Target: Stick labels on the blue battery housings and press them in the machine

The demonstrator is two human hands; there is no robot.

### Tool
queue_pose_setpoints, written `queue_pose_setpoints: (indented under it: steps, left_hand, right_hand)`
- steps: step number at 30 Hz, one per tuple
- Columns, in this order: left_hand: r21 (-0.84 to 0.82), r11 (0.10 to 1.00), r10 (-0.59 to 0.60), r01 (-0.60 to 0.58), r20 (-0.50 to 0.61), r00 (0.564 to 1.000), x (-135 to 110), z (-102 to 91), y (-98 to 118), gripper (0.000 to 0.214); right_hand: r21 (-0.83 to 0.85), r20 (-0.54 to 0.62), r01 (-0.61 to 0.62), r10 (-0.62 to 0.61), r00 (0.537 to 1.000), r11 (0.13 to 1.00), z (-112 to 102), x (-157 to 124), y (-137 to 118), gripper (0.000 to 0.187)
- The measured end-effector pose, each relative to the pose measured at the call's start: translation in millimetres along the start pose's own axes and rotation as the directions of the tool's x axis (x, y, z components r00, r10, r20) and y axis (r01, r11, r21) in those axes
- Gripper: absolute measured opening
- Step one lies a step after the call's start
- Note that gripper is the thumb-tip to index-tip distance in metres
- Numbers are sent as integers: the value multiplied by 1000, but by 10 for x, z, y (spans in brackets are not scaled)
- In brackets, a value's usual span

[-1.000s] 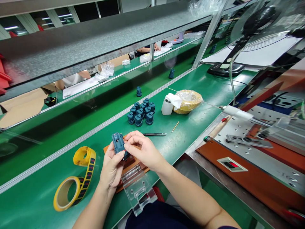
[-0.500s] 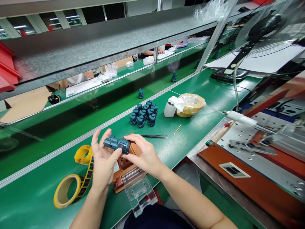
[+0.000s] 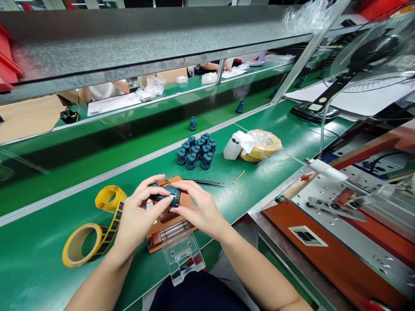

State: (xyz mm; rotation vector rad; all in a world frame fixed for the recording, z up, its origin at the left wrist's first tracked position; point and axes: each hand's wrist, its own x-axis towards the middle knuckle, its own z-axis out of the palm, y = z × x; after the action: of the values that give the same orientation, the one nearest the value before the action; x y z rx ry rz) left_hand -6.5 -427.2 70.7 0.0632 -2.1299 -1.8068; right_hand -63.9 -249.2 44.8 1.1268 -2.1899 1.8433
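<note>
Both my hands grip one dark teal plastic part (image 3: pixel 175 195), lying sideways just above an orange fixture (image 3: pixel 186 201). My left hand (image 3: pixel 138 211) has its fingers wrapped over the part's left end, with the thumb pressing its side. At the other end, my right hand (image 3: pixel 198 206) pinches the black-edged rim between thumb and fingers. A hinged clear plastic cover (image 3: pixel 181 250) hangs open from the fixture's front. Just behind the fixture lie black tweezers (image 3: pixel 207 183). A cluster of several similar teal parts (image 3: pixel 195 152) stands upright farther back.
To the left, a roll of yellow label tape (image 3: pixel 82 245) trails toward a second coil (image 3: pixel 110 198). A white bottle (image 3: pixel 231 149) and a wrapped yellow roll (image 3: pixel 261 146) sit behind right. A fan (image 3: pixel 316 111) and a metal machine (image 3: pixel 340 207) occupy the right side. Other people's arms show across the line.
My left fingers have closed over the part, which were raised and spread before. Both hands are a little lower, and the part's red mark is no longer visible.
</note>
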Motion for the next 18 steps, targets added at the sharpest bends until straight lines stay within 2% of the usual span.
queue_pose_setpoints:
  steps: [7, 18]
  left_hand:
    - [-26, 999, -25, 23, -39, 999, -2, 41, -43, 6]
    - [55, 998, -39, 43, -70, 997, -19, 81, -46, 4]
  right_hand:
    - [-52, 4, 29, -29, 1000, 998, 20, -21, 34, 52]
    - [-105, -22, 87, -90, 996, 991, 81, -48, 121, 52]
